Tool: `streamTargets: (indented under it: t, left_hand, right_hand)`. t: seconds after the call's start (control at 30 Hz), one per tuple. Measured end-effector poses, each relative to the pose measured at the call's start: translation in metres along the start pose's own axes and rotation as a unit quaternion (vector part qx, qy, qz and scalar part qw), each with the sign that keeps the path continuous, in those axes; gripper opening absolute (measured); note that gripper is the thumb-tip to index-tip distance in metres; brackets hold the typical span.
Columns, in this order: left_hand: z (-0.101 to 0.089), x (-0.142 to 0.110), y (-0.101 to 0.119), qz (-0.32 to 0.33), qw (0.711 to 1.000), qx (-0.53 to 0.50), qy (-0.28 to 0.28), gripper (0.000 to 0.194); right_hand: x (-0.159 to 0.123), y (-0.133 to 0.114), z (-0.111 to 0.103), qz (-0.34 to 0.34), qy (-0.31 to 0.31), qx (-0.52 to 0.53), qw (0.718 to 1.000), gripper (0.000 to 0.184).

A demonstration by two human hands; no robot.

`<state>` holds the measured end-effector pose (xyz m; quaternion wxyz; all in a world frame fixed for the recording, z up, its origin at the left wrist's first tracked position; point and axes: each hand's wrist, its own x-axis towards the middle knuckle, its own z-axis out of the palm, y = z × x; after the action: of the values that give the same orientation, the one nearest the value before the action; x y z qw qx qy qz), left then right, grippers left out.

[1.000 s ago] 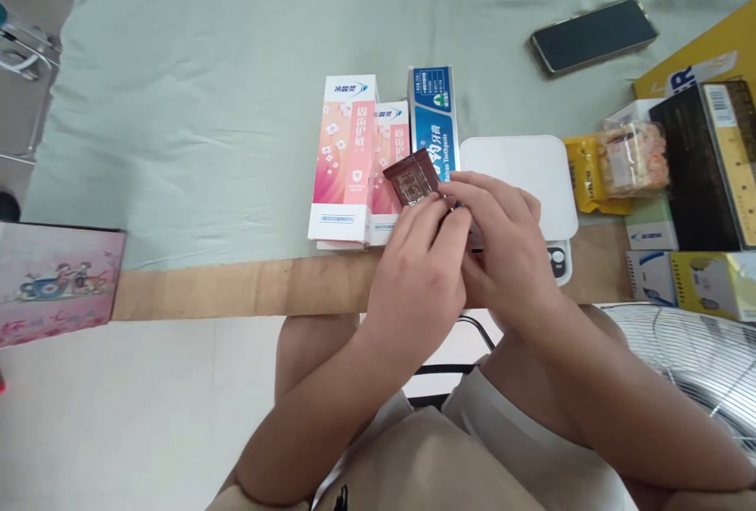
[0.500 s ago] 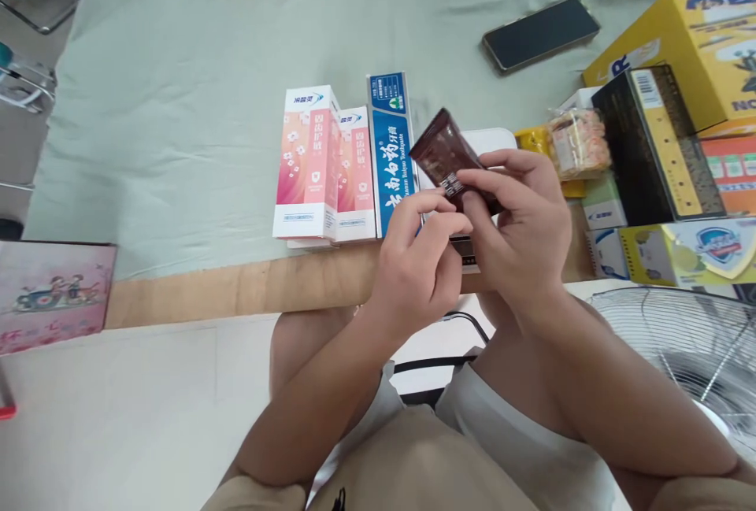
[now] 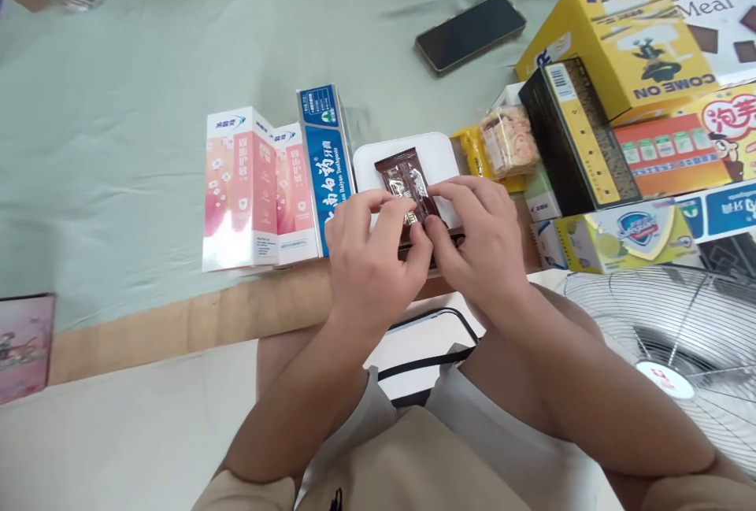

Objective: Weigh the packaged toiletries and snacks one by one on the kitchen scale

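A small dark brown snack packet (image 3: 407,176) with shiny print lies over the white top plate of what looks like a kitchen scale (image 3: 366,158). My left hand (image 3: 378,259) is closed at the packet's lower left, thumb and fingertips on it. On the right edge, my right hand (image 3: 481,235) pinches the packet between thumb and forefinger. Both hands partly cover the scale's dark front. Just left of the scale stands a blue toothpaste box (image 3: 324,149), beside two pink-and-white boxes (image 3: 230,188).
A phone (image 3: 471,32) lies farther back on the green cloth. To the right are a wrapped snack (image 3: 509,141), a black-and-gold box (image 3: 582,133), a yellow box (image 3: 626,46) and a soap box (image 3: 626,235). A fan (image 3: 667,338) stands below the wooden table edge (image 3: 194,322).
My hands have lowered the brown packet from tilted above the scale to flat over its white plate. The view has shifted right, showing more of the boxes there.
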<state>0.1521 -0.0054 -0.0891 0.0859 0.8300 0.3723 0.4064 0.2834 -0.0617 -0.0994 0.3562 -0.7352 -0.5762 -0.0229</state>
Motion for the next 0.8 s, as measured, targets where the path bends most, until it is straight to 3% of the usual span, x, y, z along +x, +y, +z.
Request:
streamTargets:
  t: [0.17, 0.33, 0.53, 0.8]
  left_hand:
    - [0.001, -0.003, 0.001, -0.019, 0.998, 0.016, -0.055, 0.019]
    - [0.0, -0.005, 0.002, -0.015, 0.996, -0.002, -0.084, 0.021]
    - [0.004, -0.007, 0.004, 0.018, 0.995, -0.058, -0.082, 0.02]
    - [0.009, -0.008, 0.004, 0.073, 0.991, -0.098, -0.051, 0.03]
  right_hand:
    - [-0.001, -0.001, -0.002, 0.028, -0.035, -0.007, 0.999, 0.026]
    - [-0.002, 0.002, -0.003, 0.034, -0.049, 0.065, 0.996, 0.025]
    - [-0.004, 0.009, -0.005, 0.01, 0.002, 0.122, 0.992, 0.029]
    - [0.01, 0.03, -0.013, -0.021, 0.152, -0.008, 0.988, 0.03]
